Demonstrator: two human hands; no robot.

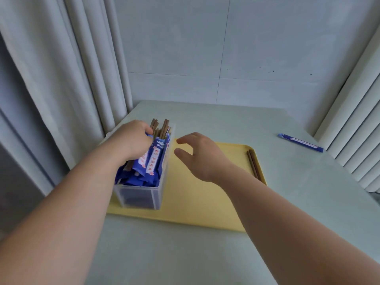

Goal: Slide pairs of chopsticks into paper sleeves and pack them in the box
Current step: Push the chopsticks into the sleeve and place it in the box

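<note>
Box [141, 194]: clear plastic, packed with blue-sleeved chopsticks [156, 159].

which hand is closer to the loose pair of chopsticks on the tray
Right. The right hand hovers open over the yellow tray, to the left of the bare chopsticks. The left hand is farther left, in the clear box.
</note>
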